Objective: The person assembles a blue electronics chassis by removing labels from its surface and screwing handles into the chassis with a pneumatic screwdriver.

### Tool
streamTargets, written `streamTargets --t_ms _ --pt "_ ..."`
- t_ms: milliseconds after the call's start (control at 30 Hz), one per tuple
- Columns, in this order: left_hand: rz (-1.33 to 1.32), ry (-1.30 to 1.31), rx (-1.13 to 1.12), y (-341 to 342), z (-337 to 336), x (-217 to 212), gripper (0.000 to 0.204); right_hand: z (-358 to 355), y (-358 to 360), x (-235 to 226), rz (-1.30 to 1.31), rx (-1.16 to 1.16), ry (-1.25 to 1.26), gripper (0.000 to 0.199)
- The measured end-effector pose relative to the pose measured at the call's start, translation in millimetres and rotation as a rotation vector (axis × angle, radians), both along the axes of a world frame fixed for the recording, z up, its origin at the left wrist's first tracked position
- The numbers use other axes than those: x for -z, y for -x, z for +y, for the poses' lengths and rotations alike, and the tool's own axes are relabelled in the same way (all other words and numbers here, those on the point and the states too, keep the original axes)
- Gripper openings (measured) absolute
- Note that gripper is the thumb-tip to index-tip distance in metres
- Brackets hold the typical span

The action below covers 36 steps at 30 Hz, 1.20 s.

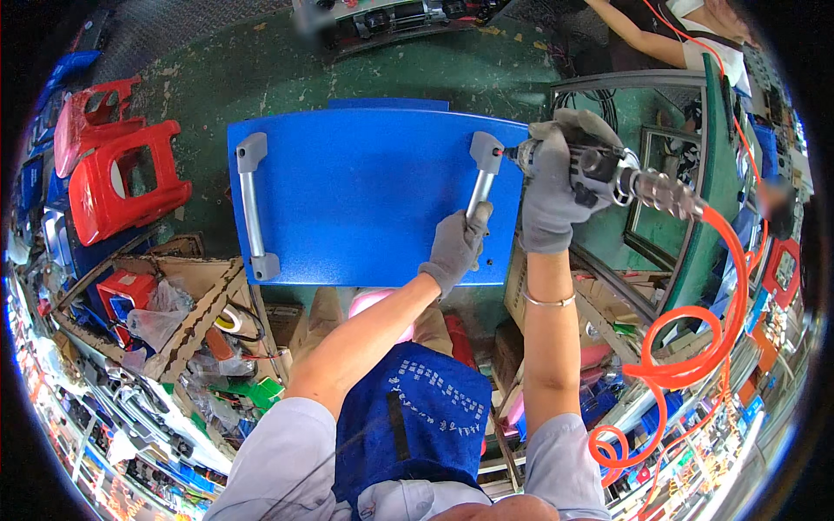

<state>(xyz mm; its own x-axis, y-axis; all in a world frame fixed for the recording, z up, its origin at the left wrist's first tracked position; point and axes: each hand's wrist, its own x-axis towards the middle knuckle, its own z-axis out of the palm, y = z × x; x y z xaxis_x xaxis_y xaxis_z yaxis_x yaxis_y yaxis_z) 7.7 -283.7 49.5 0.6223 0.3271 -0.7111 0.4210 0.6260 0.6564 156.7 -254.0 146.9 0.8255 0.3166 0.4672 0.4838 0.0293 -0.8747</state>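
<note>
Nearest to us hangs our blue apron [417, 417], and our two bare forearms rise from it toward the work. Our left hand [456, 247], in a grey glove, has its fingers wrapped together around the lower part of a silver metal handle [480, 184] on the right side of a blue panel [365, 191], which lies flat in front of us above the apron. Our right hand [552, 191], also gloved in grey, is clamped around the body of a pneumatic screwdriver [608, 169], with a thin bangle [549, 301] on that wrist. The tool's tip appears to touch the grey upper mount of that handle, though the contact point is small and hard to read. A coiled orange air hose [695, 347] runs from the tool's rear down to our right. A second silver handle [252, 208] sits on the panel's left side. Farther left, red plastic stools [122, 174] stand on the green floor [434, 69]. At the top right, another person's arm [638, 35] reaches in.
</note>
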Motion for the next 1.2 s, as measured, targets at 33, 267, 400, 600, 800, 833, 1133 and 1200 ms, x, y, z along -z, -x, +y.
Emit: streamTargets --t_ms 33,267,400,600,800,833,1133,1200 --pt "-0.005 -0.027 -0.014 4.4 -4.9 0.7 0.056 -5.1 6.2 -16.2 0.103 -0.002 0.048 0.033" --pt "-0.066 0.009 -0.056 35.6 -19.4 -37.7 0.061 -50.2 58.5 -63.1 0.154 -0.115 -0.006 0.033" --pt "-0.014 -0.001 -0.113 56.4 -15.8 -57.7 0.065 -54.6 96.9 -92.1 0.069 -0.342 -0.202 0.041" --pt "-0.049 -0.082 -0.356 123.6 -2.5 -100.0 0.061 -58.5 164.8 -167.4 0.373 -0.513 -0.222 0.029" --pt "0.026 -0.21 -0.806 250.1 44.2 -227.4 0.055 -152.5 93.9 -98.1 0.051 -0.481 -0.03 0.034" --pt "-0.36 -0.002 -1.09 306.5 49.3 -225.9 0.041 -130.4 115.7 -113.1 0.072 -0.564 -0.045 0.033" --pt "0.844 -0.751 -0.757 670.4 109.7 -304.2 0.043 -60.2 261.3 -237.9 -0.072 -0.686 0.22 0.034" --pt "0.921 -0.933 -0.768 842.7 74.7 -269.9 0.042 -74.2 256.8 -176.4 0.208 -0.606 0.211 0.023"
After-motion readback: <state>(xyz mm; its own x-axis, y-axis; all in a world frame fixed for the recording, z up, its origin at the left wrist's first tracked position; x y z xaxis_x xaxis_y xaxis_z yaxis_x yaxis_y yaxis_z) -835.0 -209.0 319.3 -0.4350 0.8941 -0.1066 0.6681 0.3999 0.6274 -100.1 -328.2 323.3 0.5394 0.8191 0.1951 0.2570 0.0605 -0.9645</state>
